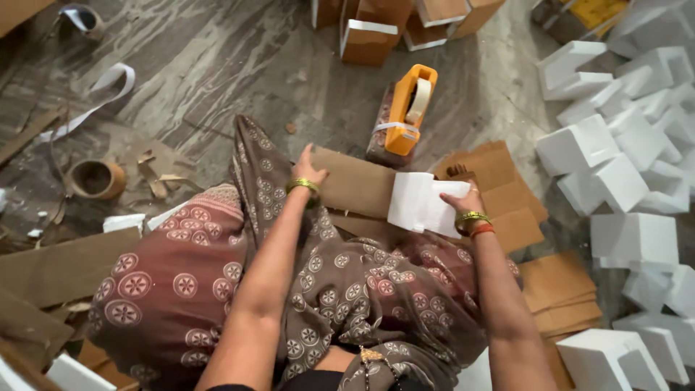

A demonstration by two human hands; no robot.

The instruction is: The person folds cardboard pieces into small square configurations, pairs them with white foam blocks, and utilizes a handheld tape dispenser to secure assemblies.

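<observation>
1. Head view, centre: the person sits on the floor [217, 65], patterned cloth [326, 289] over the lap, so the lap serves as the work surface
2. The left hand [308, 172] lies flat and open on a brown cardboard sheet [355, 185] at the centre of the frame, pressing it down against the lap; it grips nothing
3. The right hand [463, 203] is closed on the right edge of a white foam block [420, 204], just right of centre, holding it upright over the cardboard, touching or just above it
4. A foam pile [622, 159] fills the right edge of the frame, near the right hand, within easy reach
5. An orange tape dispenser [409, 108] lies on the floor above centre, beyond the cardboard, resting on a small patterned pack
6. More flat cardboard [557, 282] is stacked at lower right and under the right wrist
7. Containers: made-up brown boxes [369, 40] stand at the top centre; some show white foam at an open side, the rest of their contents cannot be told
8. An empty tape core [94, 179] at mid left holds nothing; scraps and a white strip [94, 94] lie at upper left
</observation>
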